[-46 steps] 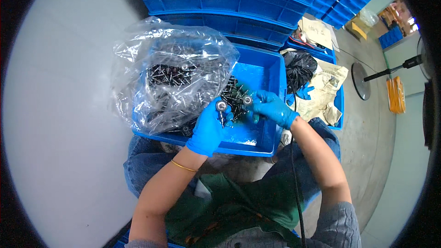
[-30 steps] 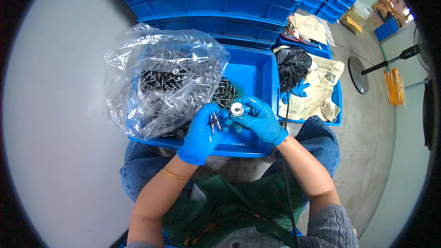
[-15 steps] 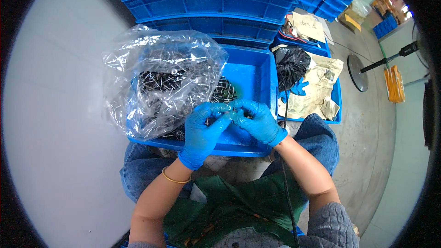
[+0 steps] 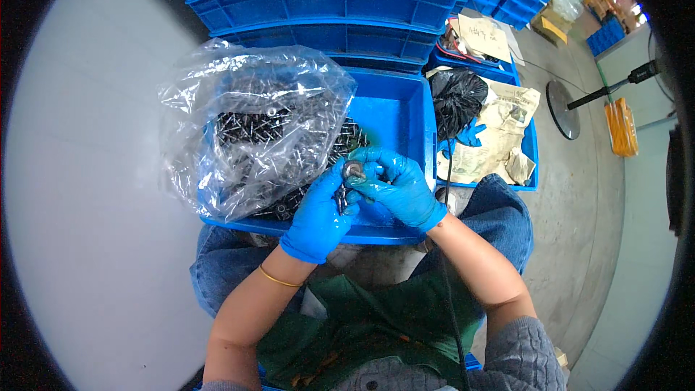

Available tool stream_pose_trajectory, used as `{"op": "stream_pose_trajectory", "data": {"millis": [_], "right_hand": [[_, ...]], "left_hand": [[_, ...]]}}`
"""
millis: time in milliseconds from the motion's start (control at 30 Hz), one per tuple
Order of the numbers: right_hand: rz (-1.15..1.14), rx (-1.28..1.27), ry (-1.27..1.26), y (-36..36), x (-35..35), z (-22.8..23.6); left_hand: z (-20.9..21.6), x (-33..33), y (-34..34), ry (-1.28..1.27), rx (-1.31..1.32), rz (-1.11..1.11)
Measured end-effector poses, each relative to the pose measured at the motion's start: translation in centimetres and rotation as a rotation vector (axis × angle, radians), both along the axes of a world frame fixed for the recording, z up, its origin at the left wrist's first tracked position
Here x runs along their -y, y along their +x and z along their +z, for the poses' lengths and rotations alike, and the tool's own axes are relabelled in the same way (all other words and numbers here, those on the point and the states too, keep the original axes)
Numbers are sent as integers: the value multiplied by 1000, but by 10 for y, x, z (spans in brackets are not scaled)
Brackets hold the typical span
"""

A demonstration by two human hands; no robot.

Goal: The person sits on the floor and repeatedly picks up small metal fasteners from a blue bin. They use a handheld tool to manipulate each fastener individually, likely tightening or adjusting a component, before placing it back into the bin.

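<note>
In blue gloves, both my hands meet over the near part of a blue plastic tray [image 4: 391, 116]. A shiny round metal piece [image 4: 353, 169] sits between the fingertips of my right hand [image 4: 397, 187], which are closed on it. My left hand [image 4: 316, 219] touches it from the left, and its curled fingers hold a dark, screw-like metal part [image 4: 342, 199]. Whether the two are joined is hidden by the fingers. Left of my hands, a heap of dark metal screws [image 4: 250, 129] lies in the tray, partly under a clear plastic bag [image 4: 304, 76].
Stacked blue crates [image 4: 326, 3] rise behind the tray. To the right, another blue bin [image 4: 534, 152] holds brown paper and a black plastic bag [image 4: 457, 101]. A black cable [image 4: 450, 275] hangs down beside my right arm. A round stand base [image 4: 563, 110] rests on the floor.
My hands have shifted slightly left and turned, bringing the round metal piece and the dark screw-like part into view. The fingertips were pinched together before.
</note>
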State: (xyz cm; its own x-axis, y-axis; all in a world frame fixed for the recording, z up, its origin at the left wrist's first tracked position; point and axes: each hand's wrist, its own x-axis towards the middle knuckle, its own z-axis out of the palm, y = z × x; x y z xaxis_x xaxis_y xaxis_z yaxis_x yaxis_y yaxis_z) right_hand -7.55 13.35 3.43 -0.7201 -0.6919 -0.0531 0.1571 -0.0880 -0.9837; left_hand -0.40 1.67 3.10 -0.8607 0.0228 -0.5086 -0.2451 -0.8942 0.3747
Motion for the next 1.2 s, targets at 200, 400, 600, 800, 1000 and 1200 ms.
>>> {"op": "stream_pose_trajectory", "data": {"millis": [200,400,600,800,1000,1200], "right_hand": [[103,242,58,-4,-5,21],[132,162,-76,-5,-6,8],[118,241,20,-26,-10,-6],[-67,502,84,-85,-2,-49],[-41,-579,926,-106,20,-144],[78,-409,1101,-107,32,-168]], "left_hand": [[-20,9,6,282,-198,-57],[17,-5,-5,78,78,26],[-5,17,1,-583,-19,-179],[3,49,1,-914,-180,-91],[-4,52,0,-786,-207,-51],[1,49,4,-1194,-197,-134]]}}
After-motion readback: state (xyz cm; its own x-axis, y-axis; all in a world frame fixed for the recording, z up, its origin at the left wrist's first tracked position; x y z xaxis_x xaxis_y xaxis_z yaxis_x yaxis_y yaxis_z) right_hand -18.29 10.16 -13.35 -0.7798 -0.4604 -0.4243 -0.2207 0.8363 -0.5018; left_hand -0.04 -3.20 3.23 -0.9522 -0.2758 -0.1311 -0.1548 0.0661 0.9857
